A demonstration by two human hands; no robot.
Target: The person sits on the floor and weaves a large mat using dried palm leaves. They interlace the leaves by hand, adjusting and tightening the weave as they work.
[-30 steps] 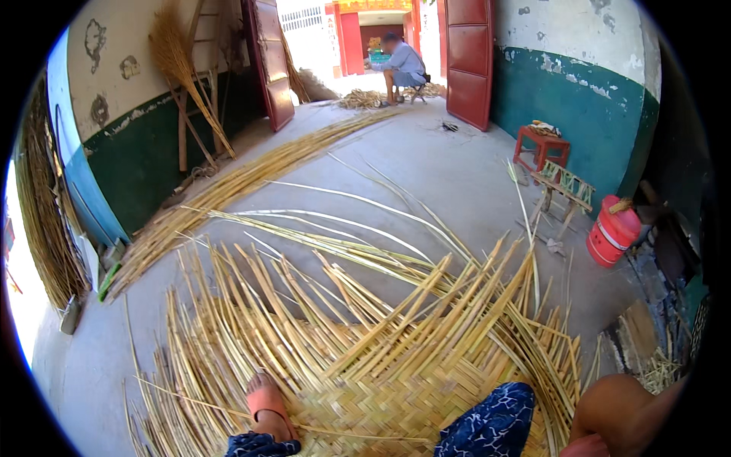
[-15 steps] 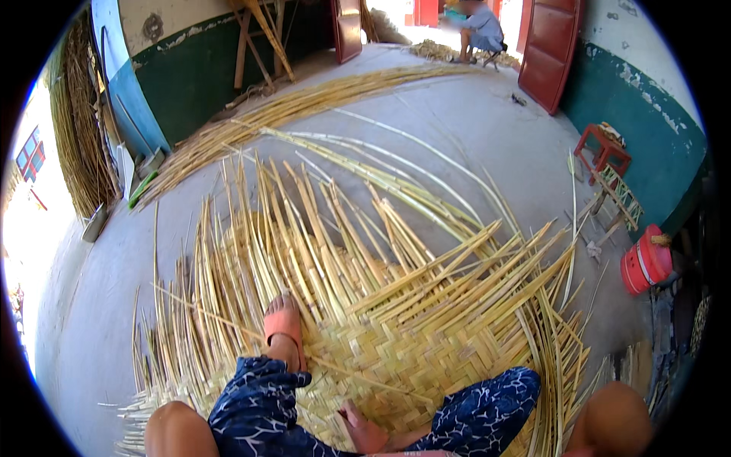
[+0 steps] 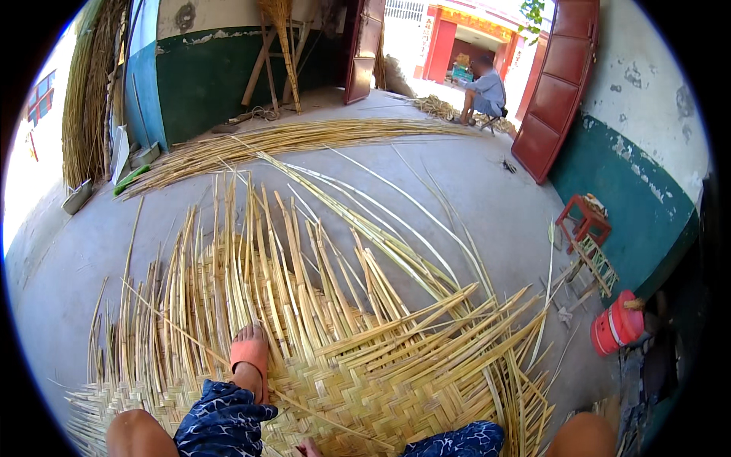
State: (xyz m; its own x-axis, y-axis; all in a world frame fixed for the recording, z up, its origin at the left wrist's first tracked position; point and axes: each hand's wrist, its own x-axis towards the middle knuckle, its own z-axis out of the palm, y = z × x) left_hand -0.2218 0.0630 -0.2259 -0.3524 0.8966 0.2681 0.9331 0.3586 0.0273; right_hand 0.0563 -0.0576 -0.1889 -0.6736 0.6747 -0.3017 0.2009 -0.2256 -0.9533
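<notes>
Neither of my hands is in view. Rounded bare skin, seemingly my bent left arm (image 3: 139,436) and right arm (image 3: 583,436), shows at the lower edge. Below me lies a partly woven mat (image 3: 358,396) of flattened yellow reed strips in a zigzag pattern. Long loose strip ends (image 3: 228,282) fan out from its far edge, and others (image 3: 434,335) lie slanted across its right side. My left foot, in a coral slipper (image 3: 251,352), presses on the mat. One thin strip (image 3: 179,326) crosses it diagonally, passing by that foot. Blue patterned trousers (image 3: 226,415) cover my legs.
A long bundle of reeds (image 3: 304,141) lies across the floor ahead. Pale strips (image 3: 381,209) stretch toward it. At right stand a red stool (image 3: 585,221), a bamboo-slatted frame (image 3: 596,263) and a red bucket (image 3: 617,324). Another person (image 3: 487,91) sits by the red door (image 3: 558,84).
My view has tilted up and turned slightly right, so more of the doorway shows and the mat sits lower and further left. The mat and strips look unchanged; my hands stay out of view.
</notes>
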